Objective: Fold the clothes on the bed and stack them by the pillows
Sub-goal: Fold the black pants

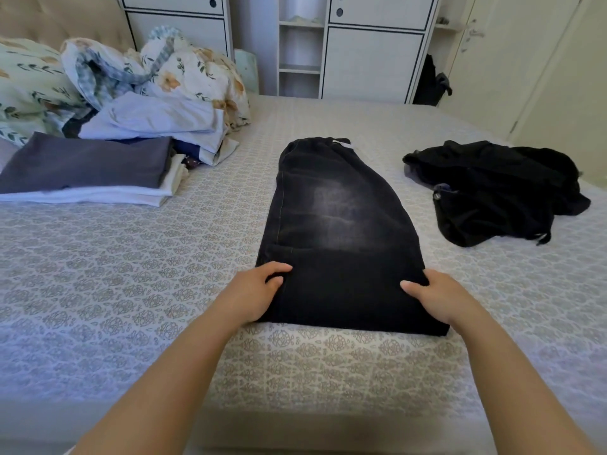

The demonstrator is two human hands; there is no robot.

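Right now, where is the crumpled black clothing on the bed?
In the head view, the crumpled black clothing lies on the bed's right side, right of the black jeans.

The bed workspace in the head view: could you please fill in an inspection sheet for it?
Surface: bed with a patterned grey cover.
Job's things: black jeans lie flat, folded lengthwise, in the middle; folded stack far left by the pillows; unfolded black clothes at right.
Clutter: rumpled floral duvet behind the stack.
Grippers: left hand grips the jeans' near left edge; right hand grips the near right edge.
Cables: nothing seen.
Surroundings: white wardrobe beyond the bed, a door at right, a dark item hanging between them.
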